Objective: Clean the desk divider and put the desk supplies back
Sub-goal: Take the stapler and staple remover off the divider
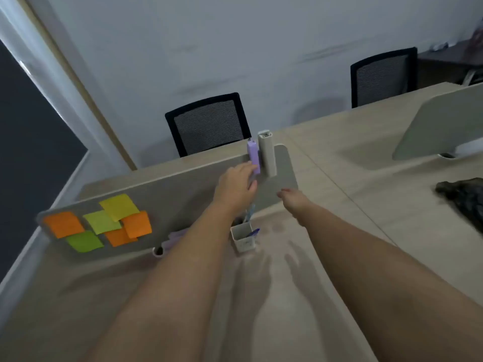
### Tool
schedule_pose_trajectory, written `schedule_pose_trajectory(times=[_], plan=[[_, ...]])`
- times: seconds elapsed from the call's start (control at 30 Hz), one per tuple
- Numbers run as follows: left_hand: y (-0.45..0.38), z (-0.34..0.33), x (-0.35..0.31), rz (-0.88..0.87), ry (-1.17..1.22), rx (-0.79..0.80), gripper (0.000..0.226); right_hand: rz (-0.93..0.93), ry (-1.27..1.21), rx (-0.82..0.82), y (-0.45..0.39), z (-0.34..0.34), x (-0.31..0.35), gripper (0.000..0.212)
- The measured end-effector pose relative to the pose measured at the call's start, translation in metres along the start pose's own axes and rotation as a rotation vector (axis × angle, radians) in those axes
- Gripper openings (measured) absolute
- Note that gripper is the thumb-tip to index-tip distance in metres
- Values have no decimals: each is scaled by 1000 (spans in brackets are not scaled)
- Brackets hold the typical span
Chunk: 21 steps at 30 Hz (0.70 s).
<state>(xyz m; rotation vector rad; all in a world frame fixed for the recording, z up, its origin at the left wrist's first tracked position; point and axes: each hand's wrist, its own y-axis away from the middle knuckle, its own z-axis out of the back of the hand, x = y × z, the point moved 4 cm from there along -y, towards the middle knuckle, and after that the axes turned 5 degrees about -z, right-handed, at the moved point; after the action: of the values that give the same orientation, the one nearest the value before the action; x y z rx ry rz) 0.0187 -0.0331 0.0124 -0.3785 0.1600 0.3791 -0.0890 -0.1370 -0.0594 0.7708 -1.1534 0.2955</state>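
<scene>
At divider [162, 202], left hand [235, 189] fingers touching purple stapler [253, 158] (blurred), right hand [294, 198] loose.

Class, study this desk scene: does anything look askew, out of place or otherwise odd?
The sticky notes on the desk divider overlap at uneven angles. A dark crumpled cloth lies on the desk at right. Nothing looks spilled or broken. The left hand grips a purple holder.

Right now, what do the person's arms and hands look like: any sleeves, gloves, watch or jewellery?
Both forearms are bare as far as the view shows, with no sleeve in sight. The left hand and right hand wear no gloves, and no watch, bracelet or ring shows. The image is soft with motion blur, so small details such as the nails cannot be judged.
</scene>
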Motion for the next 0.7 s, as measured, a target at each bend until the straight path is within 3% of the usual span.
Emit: schedule_pose_trajectory(times=[0.13,0.3,0.47,0.57,0.7], plan=[[-51,16,-14,-24,4,-194,57,-209,-367,54,-34,-2,3,43],[-113,5,-9,212,-171,109,87,-320,-755,142,-69,-11,16,46],[-139,4,-2,273,-141,224,61,-348,-966,211,-88,-21,28,25],[-143,11,-4,259,-79,174,57,-315,-1072,152,-97,-17,40,17],[-134,29,-22,220,30,-50,56,-218,-1293,111,-95,8,55,13]])
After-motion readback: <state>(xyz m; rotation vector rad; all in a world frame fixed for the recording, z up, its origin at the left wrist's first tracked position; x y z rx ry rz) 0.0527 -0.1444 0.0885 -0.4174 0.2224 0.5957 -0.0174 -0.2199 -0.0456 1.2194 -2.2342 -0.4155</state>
